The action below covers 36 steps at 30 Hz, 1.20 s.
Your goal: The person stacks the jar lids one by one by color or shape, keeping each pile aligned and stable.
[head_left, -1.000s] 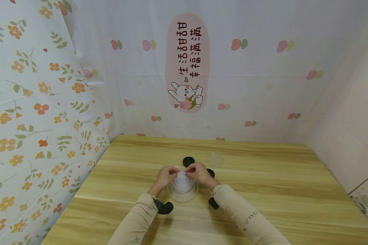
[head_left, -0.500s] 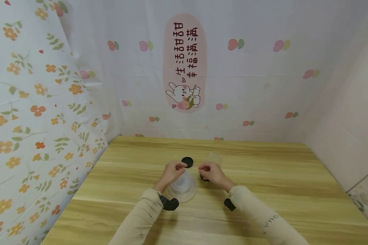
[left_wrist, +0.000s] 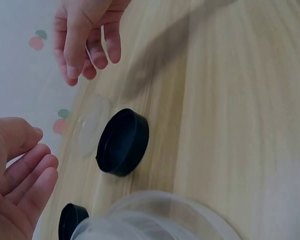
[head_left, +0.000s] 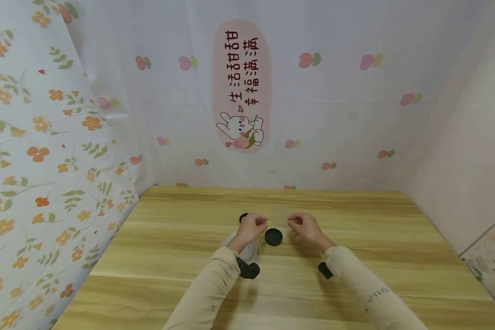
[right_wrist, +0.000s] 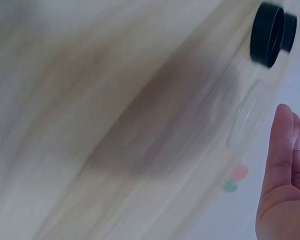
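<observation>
My left hand [head_left: 252,228] reaches over the table, its fingers loosely bent with nothing between them. To its right, my right hand [head_left: 307,229] hovers with fingers slightly bent, also holding nothing; the right wrist view shows that hand's fingers [right_wrist: 280,150] fairly straight. A clear round disc [head_left: 279,213], thin and see-through, lies on the table just beyond the space between the hands. Closer in sits a black round lid [left_wrist: 122,142] with a raised rim. Under my left forearm stands a stack of clear, ringed plastic pieces [head_left: 252,252], partly covered by that arm.
A second black lid [left_wrist: 72,221] lies behind my left hand, partly hidden by it in the head view. The wooden table [head_left: 354,256] ends at a white printed cloth [head_left: 334,114] at the back, with a floral cloth [head_left: 45,192] on the left.
Both hands have left the clear stack and moved right, toward the clear disc. They have spread apart, and the nearer black lid is now uncovered. The head view has turned slightly.
</observation>
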Tool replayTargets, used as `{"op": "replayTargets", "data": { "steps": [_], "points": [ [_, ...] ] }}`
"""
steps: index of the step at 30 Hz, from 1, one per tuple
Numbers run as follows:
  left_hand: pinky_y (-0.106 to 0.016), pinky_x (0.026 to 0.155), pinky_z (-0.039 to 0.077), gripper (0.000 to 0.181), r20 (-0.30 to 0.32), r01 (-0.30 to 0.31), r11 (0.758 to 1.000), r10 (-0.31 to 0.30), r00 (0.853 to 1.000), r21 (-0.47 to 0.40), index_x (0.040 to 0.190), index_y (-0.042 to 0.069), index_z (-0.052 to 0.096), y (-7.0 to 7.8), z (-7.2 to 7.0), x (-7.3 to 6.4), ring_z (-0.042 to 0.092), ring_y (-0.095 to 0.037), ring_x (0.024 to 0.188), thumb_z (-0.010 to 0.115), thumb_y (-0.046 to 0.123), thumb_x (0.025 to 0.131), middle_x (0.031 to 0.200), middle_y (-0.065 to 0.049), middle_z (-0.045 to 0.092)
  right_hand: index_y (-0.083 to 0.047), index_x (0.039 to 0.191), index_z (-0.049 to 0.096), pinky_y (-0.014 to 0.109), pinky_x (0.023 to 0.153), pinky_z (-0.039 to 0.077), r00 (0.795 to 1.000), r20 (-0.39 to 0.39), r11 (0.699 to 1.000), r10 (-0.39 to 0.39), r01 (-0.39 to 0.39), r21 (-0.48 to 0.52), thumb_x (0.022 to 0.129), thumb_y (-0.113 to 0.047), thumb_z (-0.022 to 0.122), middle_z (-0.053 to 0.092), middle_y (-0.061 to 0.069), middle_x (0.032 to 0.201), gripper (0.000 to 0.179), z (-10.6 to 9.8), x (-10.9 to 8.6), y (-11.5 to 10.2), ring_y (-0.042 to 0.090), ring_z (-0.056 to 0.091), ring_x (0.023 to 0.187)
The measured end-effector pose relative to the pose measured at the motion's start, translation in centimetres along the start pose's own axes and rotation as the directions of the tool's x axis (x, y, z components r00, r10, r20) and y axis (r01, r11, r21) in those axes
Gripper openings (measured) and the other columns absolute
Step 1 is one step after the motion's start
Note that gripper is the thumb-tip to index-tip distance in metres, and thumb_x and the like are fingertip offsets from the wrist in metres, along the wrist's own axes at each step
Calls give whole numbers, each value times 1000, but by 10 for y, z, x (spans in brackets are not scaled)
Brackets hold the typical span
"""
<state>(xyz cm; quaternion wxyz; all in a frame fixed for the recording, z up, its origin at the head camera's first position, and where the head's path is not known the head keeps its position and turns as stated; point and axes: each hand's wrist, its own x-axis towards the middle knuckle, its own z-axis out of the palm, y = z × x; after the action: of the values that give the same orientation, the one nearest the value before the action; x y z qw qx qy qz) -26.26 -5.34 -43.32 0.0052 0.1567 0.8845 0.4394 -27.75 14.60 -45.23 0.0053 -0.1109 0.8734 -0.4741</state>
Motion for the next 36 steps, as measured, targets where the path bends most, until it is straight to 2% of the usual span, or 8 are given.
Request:
{"op": "replayTargets", "data": {
  "steps": [9,13,17,21,28,32,35,36],
  "points": [
    [-37,79,46,31,-26,92,993,-94,995,-72,114,-7,55,1,15,20,55,-28,97,53,6,86,107,-17,58,13,104,53,31,57,50,996,-30,996,84,-84,2,87,-4,52,60,23,85,24,-11,7,16,31,60,69],
    [-39,81,45,36,-4,133,986,-134,991,-101,119,-7,50,-1,22,25,53,-30,102,53,6,85,114,-20,54,14,106,52,32,62,50,993,-59,993,103,-107,-58,86,-4,53,61,21,87,27,-9,10,23,29,60,73],
    [-41,82,44,41,8,136,988,-136,991,-75,122,-8,47,2,31,29,51,-33,104,54,6,84,117,-22,51,13,110,51,36,70,49,986,-90,982,140,-150,-118,85,-8,54,60,22,94,33,-8,14,27,32,58,84],
    [-40,81,44,44,-1,146,988,-146,989,-53,123,-8,45,1,38,34,51,-33,105,54,7,83,118,-23,51,11,113,50,35,72,48,983,-91,983,160,-167,-76,85,-11,56,57,23,99,36,-4,23,38,32,56,88],
    [-42,88,40,50,27,245,966,-244,969,-80,126,-7,42,-3,47,41,44,-34,112,56,12,83,122,-22,48,2,105,57,24,57,45,989,-149,999,-25,19,-47,80,-31,64,60,9,84,42,22,82,164,17,56,72],
    [-37,85,42,54,8,202,978,-202,979,-46,126,-1,44,-38,64,58,47,-29,110,58,28,83,120,-16,51,6,107,55,28,65,47,988,-145,996,60,-70,-64,81,-21,61,59,14,89,38,17,62,108,22,56,79],
    [-32,84,43,57,-1,136,990,-137,991,-25,126,2,46,-77,88,77,49,-24,109,58,37,82,119,-12,53,10,113,52,37,75,46,977,-103,978,189,-196,-71,82,-12,59,57,19,97,38,9,44,60,30,54,89],
    [-32,84,42,57,-10,111,994,-111,994,-6,126,2,46,-77,90,77,49,-24,109,57,36,82,120,-13,52,11,113,51,37,76,45,975,-102,976,197,-205,-77,82,-11,58,57,19,98,38,9,44,58,30,54,90]
  ]
}}
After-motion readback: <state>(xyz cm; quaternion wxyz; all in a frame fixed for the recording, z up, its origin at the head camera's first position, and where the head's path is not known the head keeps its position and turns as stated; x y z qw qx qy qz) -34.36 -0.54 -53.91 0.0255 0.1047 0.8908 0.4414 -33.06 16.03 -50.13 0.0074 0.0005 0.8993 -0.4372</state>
